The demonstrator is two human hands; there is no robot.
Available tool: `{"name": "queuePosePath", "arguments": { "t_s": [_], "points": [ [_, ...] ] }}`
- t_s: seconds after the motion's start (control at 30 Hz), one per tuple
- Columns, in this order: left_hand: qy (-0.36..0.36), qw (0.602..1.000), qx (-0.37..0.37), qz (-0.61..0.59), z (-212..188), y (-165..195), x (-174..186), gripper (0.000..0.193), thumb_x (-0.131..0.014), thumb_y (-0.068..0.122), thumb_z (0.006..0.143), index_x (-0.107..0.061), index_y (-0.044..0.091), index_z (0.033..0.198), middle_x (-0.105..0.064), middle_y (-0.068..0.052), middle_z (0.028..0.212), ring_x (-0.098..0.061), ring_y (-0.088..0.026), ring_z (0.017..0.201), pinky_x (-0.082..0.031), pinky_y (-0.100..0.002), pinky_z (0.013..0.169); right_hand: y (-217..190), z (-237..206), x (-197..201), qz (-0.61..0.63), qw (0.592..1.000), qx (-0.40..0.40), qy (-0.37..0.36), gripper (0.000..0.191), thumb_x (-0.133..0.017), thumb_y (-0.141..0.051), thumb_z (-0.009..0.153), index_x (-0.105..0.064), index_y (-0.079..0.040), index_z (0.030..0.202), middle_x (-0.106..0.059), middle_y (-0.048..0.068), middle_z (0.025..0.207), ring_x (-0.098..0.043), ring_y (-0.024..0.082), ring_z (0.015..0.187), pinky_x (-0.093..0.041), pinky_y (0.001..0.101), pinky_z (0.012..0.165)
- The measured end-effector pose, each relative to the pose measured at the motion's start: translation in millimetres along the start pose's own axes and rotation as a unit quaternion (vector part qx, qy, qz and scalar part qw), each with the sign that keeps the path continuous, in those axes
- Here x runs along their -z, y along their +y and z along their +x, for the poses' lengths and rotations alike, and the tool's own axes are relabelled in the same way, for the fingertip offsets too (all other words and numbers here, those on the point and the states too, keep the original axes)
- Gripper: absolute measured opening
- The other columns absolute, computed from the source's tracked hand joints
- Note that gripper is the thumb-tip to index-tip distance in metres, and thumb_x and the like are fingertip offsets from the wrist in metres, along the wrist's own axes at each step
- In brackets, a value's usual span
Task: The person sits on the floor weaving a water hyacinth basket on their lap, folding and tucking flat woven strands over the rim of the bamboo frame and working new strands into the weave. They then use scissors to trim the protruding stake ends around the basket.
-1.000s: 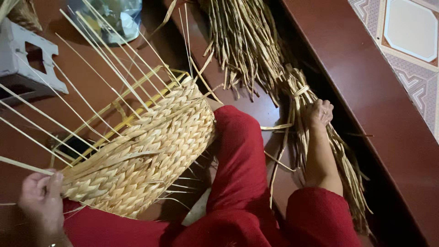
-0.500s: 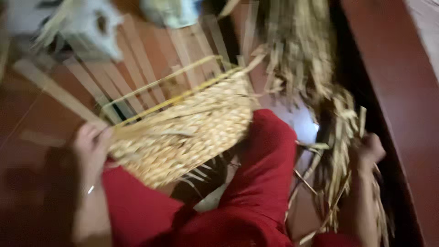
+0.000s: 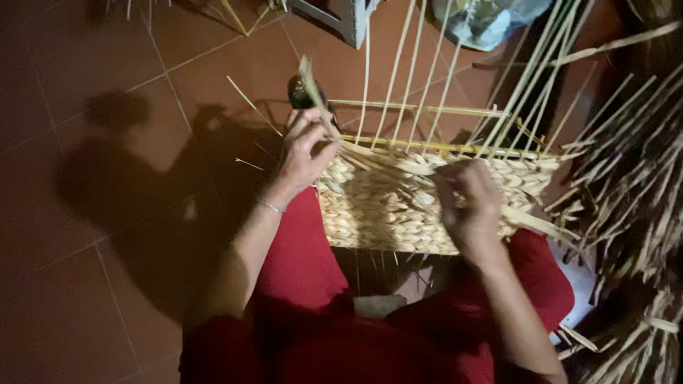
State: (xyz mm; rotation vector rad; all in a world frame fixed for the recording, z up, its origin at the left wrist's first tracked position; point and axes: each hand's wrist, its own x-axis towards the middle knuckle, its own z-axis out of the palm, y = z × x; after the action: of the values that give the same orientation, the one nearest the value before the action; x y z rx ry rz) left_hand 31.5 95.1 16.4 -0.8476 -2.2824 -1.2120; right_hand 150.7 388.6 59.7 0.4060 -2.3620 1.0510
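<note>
Red-brown tiled floor (image 3: 107,213) across the whole view, dark shadow at left. Loose heap of dried straw (image 3: 633,213) along the right edge, stalks fanning near and left. Red trousers (image 3: 306,263) at the near centre, knees under the work. Half-woven straw basket (image 3: 398,206) resting on the lap at centre, long axis running left to right, woven wall facing up, open rim turned to the far side. Unwoven upright stakes (image 3: 413,78) sticking out from the rim, pointing far and slightly right, spread like a fan. Yellow frame rod (image 3: 427,147) lying along the rim, parallel to the long axis. White plastic stool (image 3: 348,14) at far centre, crumpled plastic bag (image 3: 484,21) just right of it. Left hand (image 3: 306,149) at the basket's left far corner, fingers curled, pinching a flat straw strand (image 3: 309,82) that points far. Right hand (image 3: 469,199) on the woven wall right of centre, fingers bent, gripping a bundle of weaving strands (image 3: 398,167) running left. Thin bracelet (image 3: 272,207) on the left wrist.
</note>
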Motion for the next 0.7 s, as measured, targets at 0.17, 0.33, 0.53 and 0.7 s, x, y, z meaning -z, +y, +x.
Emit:
{"name": "queuePosePath", "arguments": {
  "t_s": [0.17,0.33,0.53,0.7],
  "points": [
    [-0.040,0.996,-0.053,0.065,-8.0,8.9,15.7,0.012,-0.078,0.001,0.083,-0.069,0.003,0.090,-0.064,-0.005,0.100,-0.063,-0.024,0.094,-0.053,-0.039,0.079,-24.4,29.2,-69.8,0.013,0.998,-0.059,-0.017,0.016,-0.081,-0.001,0.092,-0.065,0.002,0.087,-0.062,0.012,0.082,-0.060,0.015,0.067,-0.048,0.0314,0.051],
    [-0.074,0.996,-0.042,0.037,-14.9,19.6,21.5,0.010,-0.073,-0.003,0.089,-0.068,-0.001,0.098,-0.063,-0.009,0.103,-0.064,-0.024,0.094,-0.056,-0.037,0.080,-35.5,41.9,-98.4,-0.036,0.997,-0.057,0.023,0.026,-0.088,-0.009,0.088,-0.063,0.001,0.087,-0.058,0.012,0.080,-0.057,0.023,0.067,-0.047,0.0369,0.056],
    [-0.050,0.994,-0.076,0.066,-12.3,36.8,34.5,0.017,-0.070,-0.002,0.087,-0.062,-0.002,0.102,-0.063,-0.013,0.110,-0.065,-0.028,0.103,-0.057,-0.040,0.089,-33.9,50.4,-114.8,-0.070,0.997,0.008,0.008,0.028,-0.087,-0.017,0.084,-0.063,-0.004,0.088,-0.058,0.013,0.090,-0.058,0.031,0.081,-0.049,0.0441,0.065],
    [-0.035,0.987,-0.115,0.110,-22.3,23.0,22.7,0.019,-0.071,0.000,0.090,-0.058,0.005,0.102,-0.068,-0.012,0.112,-0.067,-0.028,0.104,-0.058,-0.038,0.088,-25.5,57.4,-124.3,-0.141,0.989,0.043,0.020,0.031,-0.087,-0.017,0.079,-0.059,-0.007,0.084,-0.054,0.013,0.090,-0.055,0.033,0.083,-0.047,0.0459,0.066]
  ]
}}
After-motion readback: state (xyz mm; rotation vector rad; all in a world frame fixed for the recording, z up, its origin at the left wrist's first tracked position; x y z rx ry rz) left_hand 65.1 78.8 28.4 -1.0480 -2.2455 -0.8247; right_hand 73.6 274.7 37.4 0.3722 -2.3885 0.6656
